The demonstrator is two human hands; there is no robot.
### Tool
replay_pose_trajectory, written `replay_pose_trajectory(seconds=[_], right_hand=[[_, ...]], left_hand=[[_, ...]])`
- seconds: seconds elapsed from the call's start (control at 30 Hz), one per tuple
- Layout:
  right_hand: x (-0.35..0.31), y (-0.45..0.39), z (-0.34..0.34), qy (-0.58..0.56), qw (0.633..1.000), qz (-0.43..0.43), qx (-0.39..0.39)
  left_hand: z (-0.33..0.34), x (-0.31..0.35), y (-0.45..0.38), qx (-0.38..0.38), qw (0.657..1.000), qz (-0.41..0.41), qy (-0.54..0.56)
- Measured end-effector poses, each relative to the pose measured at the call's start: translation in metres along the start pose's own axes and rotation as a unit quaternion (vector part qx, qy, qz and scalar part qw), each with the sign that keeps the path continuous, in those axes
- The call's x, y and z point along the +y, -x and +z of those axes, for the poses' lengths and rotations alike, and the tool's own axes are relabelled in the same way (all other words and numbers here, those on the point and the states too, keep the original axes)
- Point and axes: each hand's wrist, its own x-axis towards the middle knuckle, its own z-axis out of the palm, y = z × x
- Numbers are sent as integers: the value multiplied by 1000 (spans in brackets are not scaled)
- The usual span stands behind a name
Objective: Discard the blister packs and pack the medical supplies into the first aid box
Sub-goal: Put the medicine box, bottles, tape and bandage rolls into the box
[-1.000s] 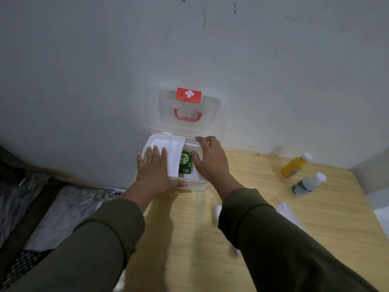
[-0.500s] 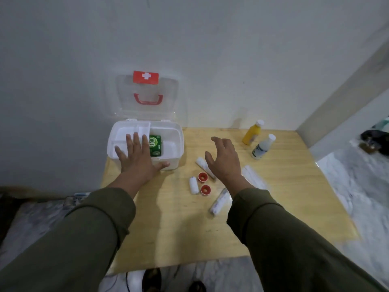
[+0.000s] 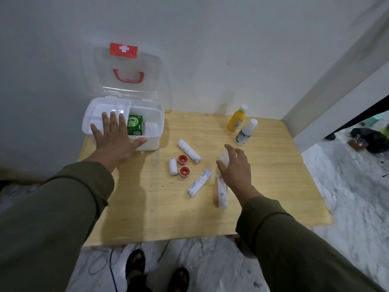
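the left hand (image 3: 114, 140) is lying flat on the near rim of the box (image 3: 155, 125), fingers (image 3: 111, 121) spread apart and gripping nothing, so it is probably steadying the box. the right hand (image 3: 236, 169) is hovering over the tabletop (image 3: 147, 207) with its fingers (image 3: 229, 148) loosely apart, and something pale and blurred is sitting under them, but i cannot tell whether they are touching it. three long rolls are lying nearby: one (image 3: 221, 193) just beside the right wrist, its long axis running toward the person; another (image 3: 199, 182) slanting to its left; a third (image 3: 189, 151) nearer the box. the right hand is the nearer one to all of them. the box is standing open, its lid leaning on the wall, and is holding a green carton (image 3: 135, 124) beside a white tray (image 3: 101, 110). two bottles (image 3: 245, 131) are standing well apart from the box at the back.
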Motion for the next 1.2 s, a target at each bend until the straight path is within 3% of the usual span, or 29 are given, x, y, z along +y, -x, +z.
replay_pose_trajectory(seconds=[0.37, 0.7, 0.87, 1.03, 1.2], right_hand=[[30, -5, 7, 87, 987, 108, -85], [26, -9, 6, 46, 989, 130, -58], [2, -23, -16, -112, 993, 30, 4], [-46, -45, -43, -232, 969, -72, 55], [-105, -57, -61, -268, 952, -139, 42]], left_hand=[[3, 2, -2, 5, 1000, -5, -13], [2, 4, -1, -9, 1000, -8, -18], [0, 5, -1, -23, 1000, -7, -20], [-4, 5, 1, -46, 999, 4, -11], [-13, 0, 1, -59, 998, 27, 28]])
